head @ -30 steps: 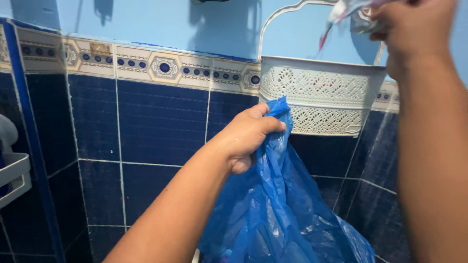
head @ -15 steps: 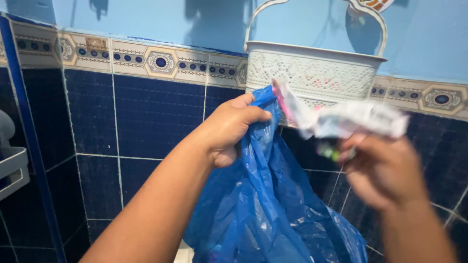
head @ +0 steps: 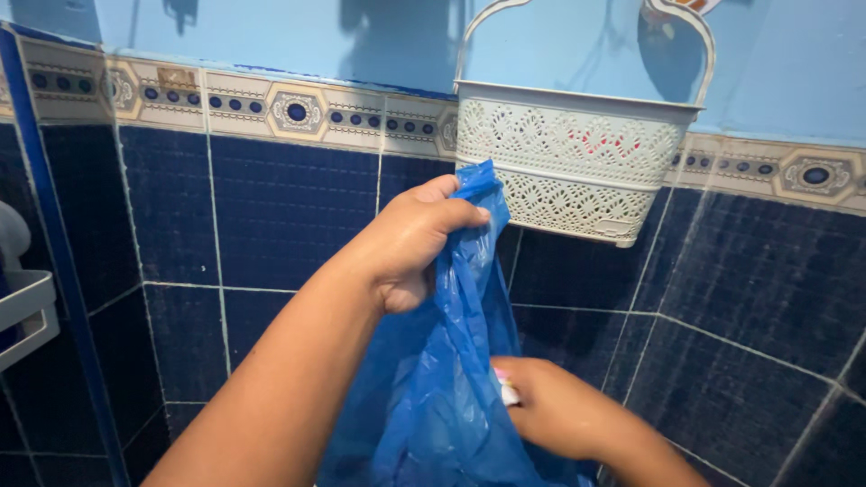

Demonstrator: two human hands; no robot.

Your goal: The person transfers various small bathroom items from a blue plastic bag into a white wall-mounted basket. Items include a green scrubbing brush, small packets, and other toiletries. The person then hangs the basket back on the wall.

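White lace basket [head: 577, 171] on tiled wall [head: 280, 216], behind blue bag [head: 442, 397].

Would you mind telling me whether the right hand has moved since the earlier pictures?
Yes. The right hand has dropped from above the white lattice basket to below it, at the blue plastic bag.

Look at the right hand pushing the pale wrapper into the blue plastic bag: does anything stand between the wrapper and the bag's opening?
Nothing visible does. The left hand holds the blue plastic bag up by its top edge, and the right hand is already at the bag's side opening, the pale wrapper touching the plastic. The white lattice basket hangs above, apart from both.
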